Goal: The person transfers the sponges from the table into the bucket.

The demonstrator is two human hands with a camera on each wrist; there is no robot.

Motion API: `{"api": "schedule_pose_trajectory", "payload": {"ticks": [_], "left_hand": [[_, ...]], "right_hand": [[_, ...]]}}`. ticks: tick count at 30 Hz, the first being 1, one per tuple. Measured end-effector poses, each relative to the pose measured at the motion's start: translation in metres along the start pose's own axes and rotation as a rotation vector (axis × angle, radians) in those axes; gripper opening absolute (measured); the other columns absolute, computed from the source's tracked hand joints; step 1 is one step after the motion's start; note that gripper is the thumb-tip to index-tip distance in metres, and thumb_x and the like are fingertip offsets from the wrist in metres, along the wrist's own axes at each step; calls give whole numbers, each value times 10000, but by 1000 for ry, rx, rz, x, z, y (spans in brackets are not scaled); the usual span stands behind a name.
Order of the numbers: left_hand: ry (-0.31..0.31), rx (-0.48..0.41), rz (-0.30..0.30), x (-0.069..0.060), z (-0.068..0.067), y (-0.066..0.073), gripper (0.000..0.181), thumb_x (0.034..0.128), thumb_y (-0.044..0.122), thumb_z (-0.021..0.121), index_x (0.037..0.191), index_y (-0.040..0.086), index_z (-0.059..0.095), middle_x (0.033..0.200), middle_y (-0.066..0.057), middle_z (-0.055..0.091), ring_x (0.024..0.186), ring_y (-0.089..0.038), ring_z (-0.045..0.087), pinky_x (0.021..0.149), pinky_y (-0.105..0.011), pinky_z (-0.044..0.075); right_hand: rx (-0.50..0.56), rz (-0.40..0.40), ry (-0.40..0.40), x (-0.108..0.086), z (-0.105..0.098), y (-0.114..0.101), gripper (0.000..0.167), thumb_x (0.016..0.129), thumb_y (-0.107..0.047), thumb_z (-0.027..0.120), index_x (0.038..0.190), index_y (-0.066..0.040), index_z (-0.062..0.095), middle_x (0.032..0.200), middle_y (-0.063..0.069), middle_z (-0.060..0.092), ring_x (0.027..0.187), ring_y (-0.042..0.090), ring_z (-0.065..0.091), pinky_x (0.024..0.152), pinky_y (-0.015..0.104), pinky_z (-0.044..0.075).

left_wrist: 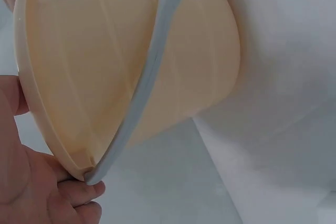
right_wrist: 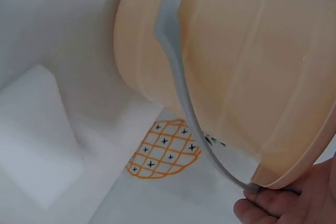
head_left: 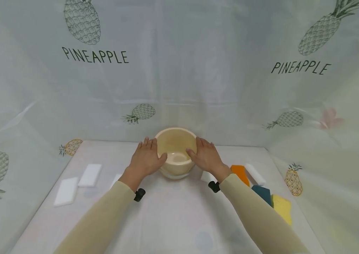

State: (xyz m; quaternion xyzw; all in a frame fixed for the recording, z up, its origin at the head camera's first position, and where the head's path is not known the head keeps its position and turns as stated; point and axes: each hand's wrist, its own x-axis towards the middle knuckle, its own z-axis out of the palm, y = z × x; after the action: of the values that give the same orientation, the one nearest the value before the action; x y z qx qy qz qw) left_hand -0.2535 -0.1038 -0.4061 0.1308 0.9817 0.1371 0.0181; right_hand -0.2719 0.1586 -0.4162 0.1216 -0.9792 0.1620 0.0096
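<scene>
A beige plastic bucket (head_left: 175, 139) stands upright at the back of the table, its mouth facing up. My left hand (head_left: 146, 157) grips the left side of its rim, thumb over the inside and fingers along the outside. On the opposite side my right hand (head_left: 208, 154) holds the rim in the same way. The bucket's grey handle (left_wrist: 140, 90) hangs down against the near wall, as the wrist views show. In the left wrist view, fingertips touch the handle's end by the rim; the right wrist view shows the same on the other side.
Two white blocks (head_left: 66, 191) lie at the left; further white pieces are partly hidden by my wrists. Right of my right arm are an orange sponge (head_left: 240, 173), a white roll (head_left: 255, 174), a dark blue piece (head_left: 262, 193) and a yellow sponge (head_left: 282, 206). A pineapple-print sheet (head_left: 195, 70) rises behind.
</scene>
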Motion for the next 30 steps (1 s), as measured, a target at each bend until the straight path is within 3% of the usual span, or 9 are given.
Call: {"api": "schedule_pose_trajectory", "payload": {"ticks": [5, 16, 25, 30], "left_hand": [[19, 8, 12, -17, 1, 1, 882, 1068, 586, 355, 1650, -62, 213, 1719, -233, 269, 1630, -418, 127, 1325, -562, 136], [166, 26, 52, -63, 5, 5, 761, 1103, 460, 426, 1595, -112, 325, 1622, -298, 417, 1577, -470, 272, 1284, -614, 236], [175, 13, 24, -74, 1, 5, 724, 1120, 431, 388, 1597, -111, 325, 1634, -298, 395, 1588, -454, 247, 1296, -598, 210], [179, 2, 17, -78, 3, 2, 701, 1114, 396, 438, 1586, -113, 348, 1626, -294, 410, 1582, -450, 263, 1288, -605, 228]], "right_hand": [[-4, -4, 5, -16, -1, -5, 872, 1059, -587, 452, 1637, 43, 283, 1672, 232, 370, 1554, 414, 352, 1290, 630, 202], [-60, -54, 72, -54, 0, -20, 878, 1006, -544, 577, 1603, 60, 357, 1597, 227, 479, 1495, 400, 439, 1281, 640, 225], [-52, -68, 59, -66, 2, -28, 884, 992, -567, 575, 1585, 64, 394, 1556, 232, 517, 1456, 411, 466, 1303, 597, 198], [-40, -93, 97, -71, 6, -31, 893, 990, -579, 592, 1581, 63, 401, 1549, 238, 515, 1443, 408, 473, 1298, 608, 207]]}}
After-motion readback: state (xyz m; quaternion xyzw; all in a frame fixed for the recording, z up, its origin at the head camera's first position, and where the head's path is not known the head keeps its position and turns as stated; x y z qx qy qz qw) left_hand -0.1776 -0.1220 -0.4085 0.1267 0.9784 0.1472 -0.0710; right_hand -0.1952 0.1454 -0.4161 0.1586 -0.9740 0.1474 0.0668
